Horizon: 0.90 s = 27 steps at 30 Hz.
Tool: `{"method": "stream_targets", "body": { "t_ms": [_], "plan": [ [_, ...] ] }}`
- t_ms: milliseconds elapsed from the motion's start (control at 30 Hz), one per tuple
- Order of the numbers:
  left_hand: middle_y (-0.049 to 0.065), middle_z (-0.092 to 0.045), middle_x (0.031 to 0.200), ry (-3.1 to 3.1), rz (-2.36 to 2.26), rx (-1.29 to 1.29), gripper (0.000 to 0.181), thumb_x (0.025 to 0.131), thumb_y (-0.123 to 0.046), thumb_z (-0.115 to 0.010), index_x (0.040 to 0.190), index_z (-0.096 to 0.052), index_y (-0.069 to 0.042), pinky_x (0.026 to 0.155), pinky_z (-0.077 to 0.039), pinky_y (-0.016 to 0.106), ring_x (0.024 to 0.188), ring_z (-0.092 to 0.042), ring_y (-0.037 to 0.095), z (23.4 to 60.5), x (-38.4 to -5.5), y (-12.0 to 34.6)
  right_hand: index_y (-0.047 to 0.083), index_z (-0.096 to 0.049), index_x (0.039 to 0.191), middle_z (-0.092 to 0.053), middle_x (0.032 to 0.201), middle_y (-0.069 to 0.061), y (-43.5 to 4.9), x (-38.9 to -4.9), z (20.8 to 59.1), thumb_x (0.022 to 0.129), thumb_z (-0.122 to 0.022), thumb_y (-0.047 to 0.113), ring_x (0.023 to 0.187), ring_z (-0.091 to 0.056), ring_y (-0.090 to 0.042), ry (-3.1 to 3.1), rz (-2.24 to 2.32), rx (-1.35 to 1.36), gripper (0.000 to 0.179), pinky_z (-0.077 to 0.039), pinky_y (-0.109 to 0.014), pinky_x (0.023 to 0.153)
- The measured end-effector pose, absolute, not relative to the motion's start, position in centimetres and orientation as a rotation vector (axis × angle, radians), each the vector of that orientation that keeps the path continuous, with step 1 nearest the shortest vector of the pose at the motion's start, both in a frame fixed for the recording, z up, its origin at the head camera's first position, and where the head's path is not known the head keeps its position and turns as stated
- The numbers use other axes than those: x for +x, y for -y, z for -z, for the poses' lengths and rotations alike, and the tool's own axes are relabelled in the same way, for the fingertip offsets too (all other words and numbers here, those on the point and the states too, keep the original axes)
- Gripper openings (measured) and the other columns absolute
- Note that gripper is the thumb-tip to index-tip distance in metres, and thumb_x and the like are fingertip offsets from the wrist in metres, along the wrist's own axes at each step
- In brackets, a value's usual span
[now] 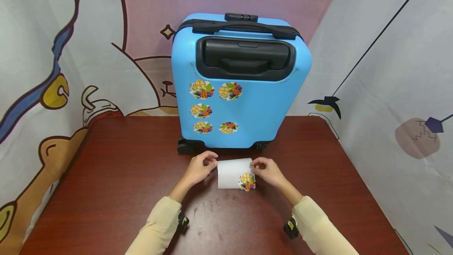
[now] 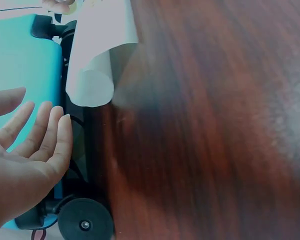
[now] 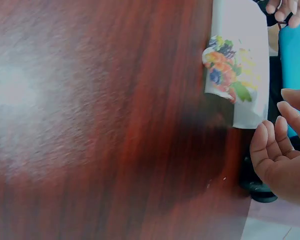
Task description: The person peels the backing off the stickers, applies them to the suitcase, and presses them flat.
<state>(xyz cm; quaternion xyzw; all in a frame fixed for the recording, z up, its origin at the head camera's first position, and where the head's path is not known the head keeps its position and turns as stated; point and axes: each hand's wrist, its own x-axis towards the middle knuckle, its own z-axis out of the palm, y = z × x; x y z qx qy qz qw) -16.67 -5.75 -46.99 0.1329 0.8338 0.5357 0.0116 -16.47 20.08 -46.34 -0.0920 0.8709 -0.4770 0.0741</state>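
Observation:
A curled white sticker sheet (image 1: 230, 176) lies on the table in front of the suitcase, rolled over at its end in the left wrist view. One round fruit-print sticker (image 1: 247, 182) is at its lower right corner, partly overhanging the sheet's edge in the right wrist view. My left hand (image 1: 199, 167) is beside the sheet's left end, fingers loosely bent and apart from it in the left wrist view. At the right end is my right hand (image 1: 267, 171), thumb and fingertips close to the sheet with nothing visible between them. Whether they touch it I cannot tell.
A light blue suitcase (image 1: 255, 105) stands upright at the table's back, with several fruit stickers (image 1: 201, 89) on its lower left front. Its black wheels (image 1: 189, 146) rest on the brown table (image 1: 106, 192). A printed cloth (image 1: 371, 70) hangs behind.

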Motion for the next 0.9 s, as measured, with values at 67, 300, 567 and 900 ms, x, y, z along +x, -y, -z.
{"method": "stream_targets", "body": {
  "t_ms": [67,300,567,900],
  "plan": [
    [0.005,-0.061,0.088,-2.583,-1.657,0.397,0.018,0.087,-0.006,-0.060,0.104,-0.061,-0.001,0.059,-0.048,0.027,0.078,-0.060,0.019,47.2,-16.5,5.8,-0.004,-0.064,0.092,-0.051,0.070,-0.005,-20.4,-16.3,46.6,0.079,-0.065,-0.003,0.058,-0.047,-0.015,-2.609,1.428,-0.261,0.013,-0.042,-0.026,0.050],
    [0.007,-0.062,0.086,-2.554,-1.627,0.391,0.016,0.088,-0.006,-0.059,0.103,-0.059,-0.003,0.061,-0.048,0.029,0.075,-0.062,0.021,48.1,-15.9,5.9,-0.005,-0.063,0.096,-0.060,0.082,-0.013,-21.0,-15.4,47.5,0.079,-0.067,-0.001,0.066,-0.057,-0.030,-2.550,1.477,-0.244,0.017,-0.049,-0.043,0.055],
    [0.008,-0.064,0.086,-2.522,-1.552,0.451,0.015,0.087,-0.004,-0.058,0.102,-0.059,-0.005,0.060,-0.048,0.028,0.075,-0.061,0.018,49.0,-15.4,5.7,-0.005,-0.062,0.096,-0.060,0.082,-0.015,-20.8,-14.9,48.5,0.080,-0.067,-0.001,0.068,-0.058,-0.025,-2.515,1.520,-0.241,0.017,-0.050,-0.038,0.054],
    [0.006,-0.060,0.079,-2.523,-1.539,0.515,0.012,0.081,0.001,-0.063,0.093,-0.062,-0.001,0.058,-0.048,0.024,0.071,-0.059,0.016,49.4,-15.2,5.3,-0.008,-0.060,0.096,-0.059,0.079,-0.016,-19.8,-14.3,47.8,0.079,-0.065,-0.006,0.065,-0.057,-0.032,-2.472,1.569,-0.184,0.018,-0.049,-0.045,0.051]
  ]
}}
